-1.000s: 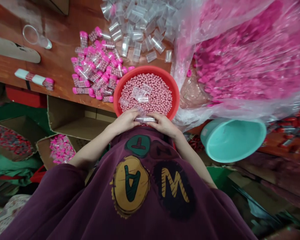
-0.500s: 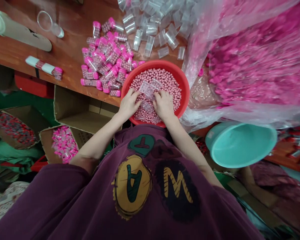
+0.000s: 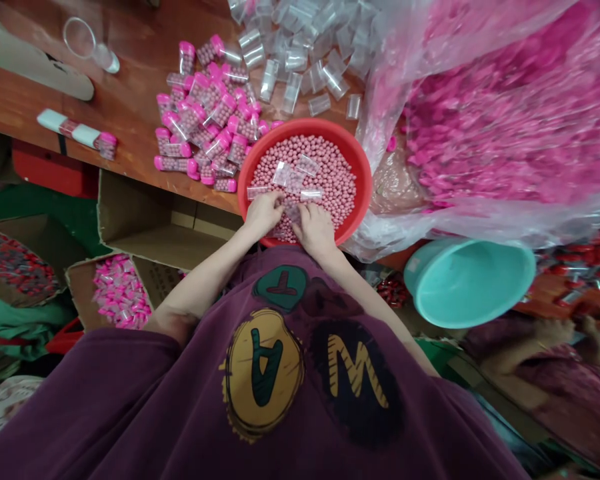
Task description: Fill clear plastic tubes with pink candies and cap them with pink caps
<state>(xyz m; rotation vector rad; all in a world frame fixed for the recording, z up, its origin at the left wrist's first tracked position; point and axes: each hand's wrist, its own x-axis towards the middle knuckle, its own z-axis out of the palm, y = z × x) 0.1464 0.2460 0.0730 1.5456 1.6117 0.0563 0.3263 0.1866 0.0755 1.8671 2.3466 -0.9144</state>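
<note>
A red bowl (image 3: 364, 180) full of pink beads (image 3: 337, 173) stands at the table's front edge. Both my hands are inside its near half. The fingers of my left hand (image 3: 263, 215) are bent together over the beads; what they pinch is hidden. My right hand (image 3: 316, 228) closes on a small clear tube (image 3: 293, 213) that lies between the two hands. Several more clear tubes (image 3: 307, 165) lie on the beads just beyond my fingers. Left of the bowl is a heap of bead-filled tubes with pink caps (image 3: 200, 117).
Behind the bowl are loose clear tubes (image 3: 296, 60). A plastic bag of pink caps (image 3: 485, 127) covers the right side, above a turquoise basin (image 3: 473, 283). Cardboard boxes (image 3: 145, 233) stand lower left. Another person's arm (image 3: 520, 350) shows at lower right.
My hands have drawn closer together and nearer to me in the bowl. Tubes now lie loose on the beads beyond my hands. The whole view has shifted slightly.
</note>
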